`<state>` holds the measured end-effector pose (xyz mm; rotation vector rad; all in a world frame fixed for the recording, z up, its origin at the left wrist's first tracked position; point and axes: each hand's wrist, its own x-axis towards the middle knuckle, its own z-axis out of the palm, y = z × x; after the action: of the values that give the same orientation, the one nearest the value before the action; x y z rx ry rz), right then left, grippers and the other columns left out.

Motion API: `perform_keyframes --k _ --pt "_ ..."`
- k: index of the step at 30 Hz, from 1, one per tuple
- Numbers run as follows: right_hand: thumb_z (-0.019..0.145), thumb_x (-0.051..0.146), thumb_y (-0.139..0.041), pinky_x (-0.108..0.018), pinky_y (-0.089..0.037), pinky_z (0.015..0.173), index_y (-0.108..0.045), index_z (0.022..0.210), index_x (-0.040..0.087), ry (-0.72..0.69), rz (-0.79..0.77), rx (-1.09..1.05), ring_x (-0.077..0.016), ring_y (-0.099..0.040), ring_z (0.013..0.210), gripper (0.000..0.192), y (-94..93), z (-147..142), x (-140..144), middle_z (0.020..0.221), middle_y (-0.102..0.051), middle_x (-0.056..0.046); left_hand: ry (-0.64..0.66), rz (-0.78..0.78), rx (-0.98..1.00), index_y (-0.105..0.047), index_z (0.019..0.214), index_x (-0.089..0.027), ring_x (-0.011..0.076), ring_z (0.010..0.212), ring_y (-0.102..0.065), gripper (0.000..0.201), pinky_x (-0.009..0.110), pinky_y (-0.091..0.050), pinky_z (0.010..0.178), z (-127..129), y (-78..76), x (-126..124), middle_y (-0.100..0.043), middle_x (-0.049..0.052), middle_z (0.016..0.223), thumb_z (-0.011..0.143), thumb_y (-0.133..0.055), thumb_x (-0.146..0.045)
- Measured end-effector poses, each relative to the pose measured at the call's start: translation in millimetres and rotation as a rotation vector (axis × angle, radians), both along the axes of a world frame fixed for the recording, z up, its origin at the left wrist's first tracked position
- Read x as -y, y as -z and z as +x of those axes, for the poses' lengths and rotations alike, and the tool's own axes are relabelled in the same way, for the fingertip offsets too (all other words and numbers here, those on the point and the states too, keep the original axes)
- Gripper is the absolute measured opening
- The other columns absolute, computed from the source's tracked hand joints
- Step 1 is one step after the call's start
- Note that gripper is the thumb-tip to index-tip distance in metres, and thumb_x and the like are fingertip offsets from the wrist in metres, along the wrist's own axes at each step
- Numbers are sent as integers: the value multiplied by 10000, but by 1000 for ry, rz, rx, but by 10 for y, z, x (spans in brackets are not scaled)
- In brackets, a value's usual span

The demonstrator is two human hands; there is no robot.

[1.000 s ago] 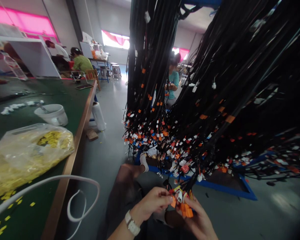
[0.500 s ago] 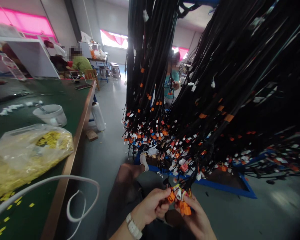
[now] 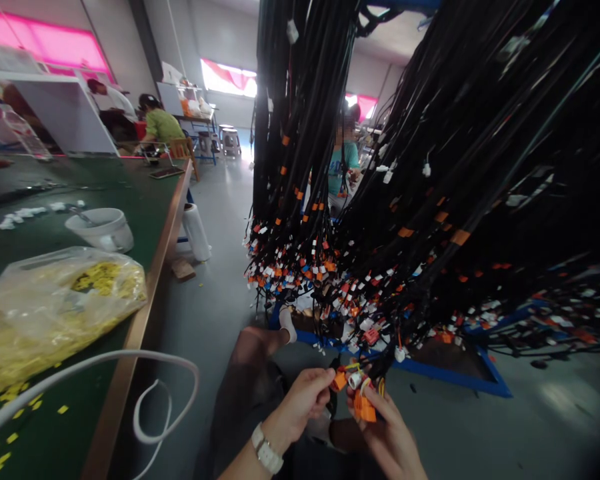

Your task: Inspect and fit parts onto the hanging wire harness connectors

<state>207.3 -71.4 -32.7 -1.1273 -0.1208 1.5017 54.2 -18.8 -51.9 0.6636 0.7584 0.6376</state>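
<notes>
Left hand: the left hand (image 3: 300, 407), a white watch (image 3: 266, 455) on its wrist, reaches in from lower left, palm turned inward, fingers curled; thumb and forefinger are pinched closed on one small orange connector (image 3: 339, 381).
Right hand: the right hand (image 3: 390, 433) comes up from the lower edge, fingers bent upward and closed round one larger orange plug (image 3: 365, 408), thumb pressed on its face.
Between the hands: one white connector (image 3: 355, 380) sits just beside the small orange one, above the plug; yellow wires run up from all three into the harness. The hands are near each other, fingertips almost meeting.
Harness: black cable bundles (image 3: 380, 200) hang over a blue frame (image 3: 445, 372), their lower ends thick with orange, white and blue connectors, too many to count.
Bench, left: a green table (image 3: 145, 200) carries one clear bag of yellow parts (image 3: 55, 300), one white bowl (image 3: 103, 230) and one white cable loop (image 3: 165, 400).
Far: three other people sit at work, well apart.
</notes>
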Motion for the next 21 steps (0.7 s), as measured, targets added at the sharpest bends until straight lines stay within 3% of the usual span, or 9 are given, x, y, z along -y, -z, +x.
perform_keyframes --k 7,16,21 --pt "560 185 -825 -247 -557 682 -694 841 182 123 11 -47 -162 -681 740 311 -29 -86 -56 834 -739 -20 -31 -19 4 -546 732 -148 30 365 -159 335 224 -63 397 4 -6 1 -305 -105 427 704 -632 -471" --pt "532 141 -828 -269 -557 764 -704 810 165 171 9 -195 -173 -685 799 305 48 -20 -36 831 -740 -40 -48 -43 33 -528 721 -164 31 374 -137 249 224 -52 402 8 62 -8 -287 -110 437 701 -628 -391" --pt "524 143 -831 -238 -565 679 -706 785 159 180 -13 -148 -163 -684 729 289 21 -38 -58 789 -738 -37 -40 -72 25 -525 716 -164 28 367 -152 263 222 -58 405 37 60 15 -309 -107 438 691 -632 -403"
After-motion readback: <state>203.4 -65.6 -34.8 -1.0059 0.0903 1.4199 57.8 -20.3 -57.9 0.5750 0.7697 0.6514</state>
